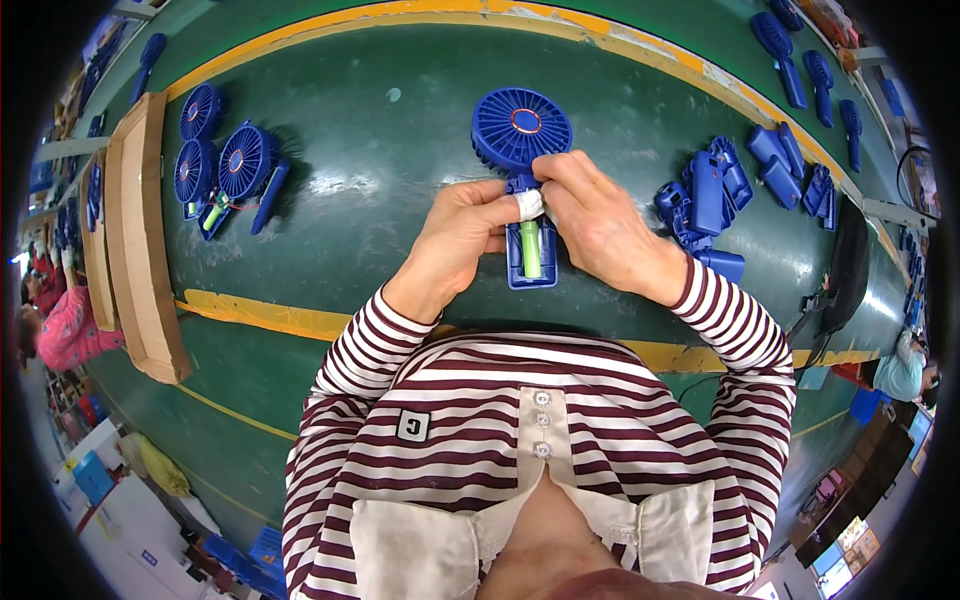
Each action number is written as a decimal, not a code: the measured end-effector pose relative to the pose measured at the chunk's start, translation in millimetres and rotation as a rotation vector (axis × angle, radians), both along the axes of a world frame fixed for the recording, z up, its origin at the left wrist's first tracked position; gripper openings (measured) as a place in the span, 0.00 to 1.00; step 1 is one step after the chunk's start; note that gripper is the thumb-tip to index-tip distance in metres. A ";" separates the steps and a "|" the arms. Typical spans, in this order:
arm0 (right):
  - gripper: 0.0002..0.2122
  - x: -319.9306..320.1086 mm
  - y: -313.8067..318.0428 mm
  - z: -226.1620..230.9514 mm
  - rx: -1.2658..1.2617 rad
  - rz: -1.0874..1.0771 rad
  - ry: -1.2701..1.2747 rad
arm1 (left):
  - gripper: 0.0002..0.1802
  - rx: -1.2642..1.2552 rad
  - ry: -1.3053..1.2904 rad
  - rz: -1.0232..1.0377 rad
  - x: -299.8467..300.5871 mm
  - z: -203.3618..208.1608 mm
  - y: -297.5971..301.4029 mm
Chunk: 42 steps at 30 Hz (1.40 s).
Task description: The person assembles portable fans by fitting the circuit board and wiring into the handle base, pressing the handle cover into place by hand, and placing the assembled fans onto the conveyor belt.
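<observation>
A blue handheld fan (522, 128) lies on the green table in front of me, its round grille pointing away. Its handle is uncovered, and a light green battery cell (532, 250) shows inside. My left hand (458, 225) grips the handle's neck from the left, with white tape wrapped round a fingertip. From the other side my right hand (600, 215) closes its fingers at the neck just below the grille. Whatever small part may be between the right fingertips is hidden.
Several blue fans (246, 160) with uncovered handles lie at the left, beside a cardboard tray (145, 240). Loose blue handle covers (708, 190) are heaped at the right. A black strap-like object (848, 265) rests near the right edge. Other people (75, 325) sit at the far sides.
</observation>
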State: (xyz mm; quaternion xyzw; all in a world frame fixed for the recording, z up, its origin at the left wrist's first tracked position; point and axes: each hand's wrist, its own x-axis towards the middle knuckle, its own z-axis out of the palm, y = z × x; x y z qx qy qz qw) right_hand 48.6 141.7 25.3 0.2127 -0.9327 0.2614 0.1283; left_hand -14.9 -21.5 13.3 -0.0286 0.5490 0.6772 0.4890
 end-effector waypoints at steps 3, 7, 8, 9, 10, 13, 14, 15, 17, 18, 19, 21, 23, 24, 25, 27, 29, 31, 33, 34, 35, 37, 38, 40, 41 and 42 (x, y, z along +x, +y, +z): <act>0.06 2.1 -1.9 -2.7 0.001 -0.013 -0.009 | 0.10 0.005 0.004 -0.022 0.9 -1.8 0.3; 0.06 6.7 -5.1 -5.1 0.050 -0.127 0.020 | 0.11 -0.040 0.021 -0.028 3.0 -6.4 2.5; 0.05 7.8 -5.9 -4.9 0.111 -0.182 0.027 | 0.09 -0.013 -0.010 0.007 3.0 -7.5 2.6; 0.05 9.1 -7.0 -5.0 0.109 -0.196 0.019 | 0.08 0.015 -0.043 0.039 3.1 -8.5 3.2; 0.06 9.5 -8.5 -5.2 0.103 -0.224 -0.017 | 0.08 0.027 -0.058 0.053 2.9 -9.2 3.3; 0.07 8.9 -9.3 -6.4 0.064 -0.278 -0.073 | 0.07 0.027 -0.104 0.072 2.5 -11.2 5.1; 0.06 8.9 -9.2 -7.1 0.051 -0.285 -0.108 | 0.08 0.037 -0.116 0.087 2.6 -12.8 5.6; 0.06 8.7 -8.5 -7.6 0.039 -0.291 -0.140 | 0.08 0.035 -0.117 0.076 2.6 -14.9 7.0; 0.05 6.9 -6.2 -9.9 0.036 -0.306 -0.198 | 0.08 0.023 -0.188 0.084 2.6 -19.5 9.9; 0.05 7.0 -5.2 -11.8 0.033 -0.313 -0.259 | 0.08 0.017 -0.193 0.068 3.7 -20.6 10.8; 0.04 6.0 -2.9 -12.6 0.015 -0.296 -0.249 | 0.08 0.042 -0.194 0.101 4.8 -21.4 11.7; 0.02 1.3 2.8 -10.1 -0.010 -0.272 -0.259 | 0.09 0.064 -0.204 0.129 2.5 -26.4 12.4; 0.02 3.3 8.6 -11.4 -0.034 -0.266 -0.271 | 0.09 0.076 -0.243 0.146 1.0 -27.6 12.8; 0.02 3.3 10.4 -12.4 -0.054 -0.232 -0.274 | 0.10 0.121 -0.328 0.158 0.2 -19.9 16.0; 0.02 6.3 11.8 -12.8 -0.077 -0.228 -0.274 | 0.10 0.116 -0.327 0.151 -0.3 -20.7 17.9; 0.02 10.0 11.8 -12.1 -0.106 -0.245 -0.280 | 0.11 0.091 -0.289 0.067 -0.5 -23.3 20.2; 0.02 11.4 12.2 -12.6 -0.134 -0.260 -0.285 | 0.12 0.087 -0.257 0.042 -1.4 -24.5 18.0; 0.05 9.7 12.1 -13.4 -0.171 -0.229 -0.337 | 0.13 0.088 -0.224 0.020 0.4 -27.4 16.7; 0.09 14.9 7.7 -14.9 -0.271 -0.286 -0.275 | 0.13 0.188 -0.125 0.141 2.4 -32.7 15.7; 0.12 17.9 4.4 -16.2 -0.370 -0.338 -0.215 | 0.13 0.240 -0.112 0.137 0.6 -33.5 14.7; 0.23 22.1 0.8 -17.8 -0.369 -0.363 -0.267 | 0.12 0.228 -0.073 0.197 0.0 -32.6 17.5; 0.30 24.8 -15.9 -19.0 -0.355 -0.477 -0.154 | 0.12 0.223 -0.037 0.278 1.5 -26.9 20.5; 0.36 21.4 -22.7 -24.0 -0.286 -0.508 -0.125 | 0.12 0.221 -0.031 0.282 1.2 -26.4 18.8; 0.37 10.5 -32.8 -32.0 -0.307 -0.560 -0.135 | 0.12 0.100 0.027 0.320 0.3 -26.1 19.1; 0.38 6.9 -35.1 -34.4 -0.327 -0.609 -0.150 | 0.14 0.107 0.031 0.303 2.0 -25.6 20.1; 0.38 4.5 -34.9 -34.6 -0.384 -0.608 -0.194 | 0.14 0.111 0.037 0.306 2.5 -23.5 20.0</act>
